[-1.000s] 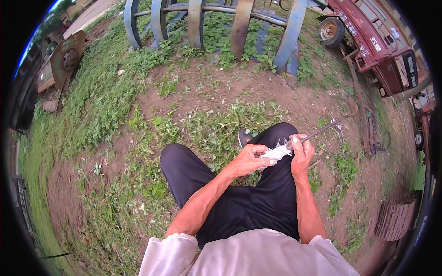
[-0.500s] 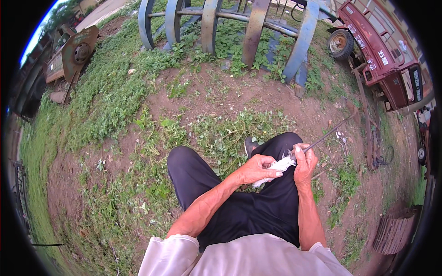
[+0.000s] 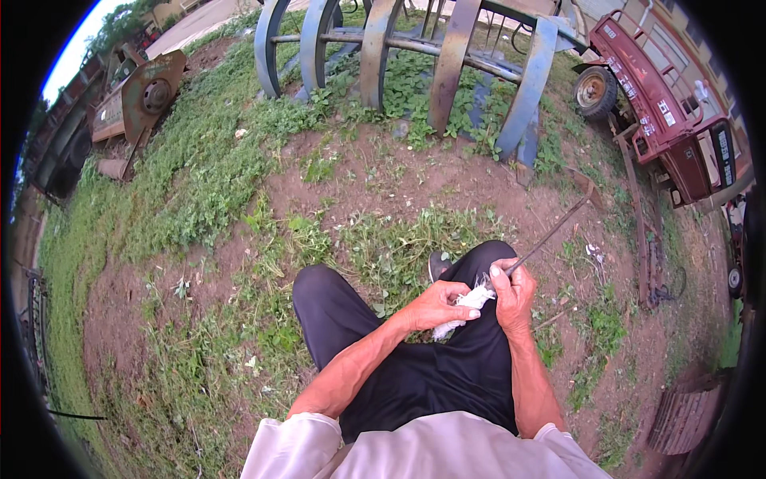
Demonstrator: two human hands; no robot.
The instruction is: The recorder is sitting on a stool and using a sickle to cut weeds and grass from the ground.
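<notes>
Both hands meet at centre right of the frame, over the lap of a seated person in black trousers [image 3: 415, 375]. Left hand [image 3: 435, 307] curled closed, pinching a wad of white cloth [image 3: 467, 307] between thumb and fingers. Right hand [image 3: 515, 295] wrapped shut around the near end of a thin metal rod [image 3: 558, 231], thumb up along it. Cloth sits between the two hands, touching the rod where the right hand grips it; the cloth's lower end hangs down toward the lap.

Rod runs from the hands up and to the right, tilted, ending in a rusty flat head [image 3: 586, 191] near the bare dirt, just below the blue frame.

Dark shoe [image 3: 437, 263] visible past the knee, just left of the hands. Pale shirt [image 3: 423, 451] fills the bottom edge.

Ground: bare reddish soil [image 3: 375, 172] patched with green weeds [image 3: 191, 184], denser to the upper left.

Top centre: blue-painted farm implement [image 3: 447, 60] with curved rusty tines standing in the weeds. Upper right: red vehicle [image 3: 662, 104] with a small wheel. Upper left: rusted machinery with a round disc [image 3: 152, 96]. Right edge: long rusty bar [image 3: 642, 231] lying on the ground, well apart from the hands.
</notes>
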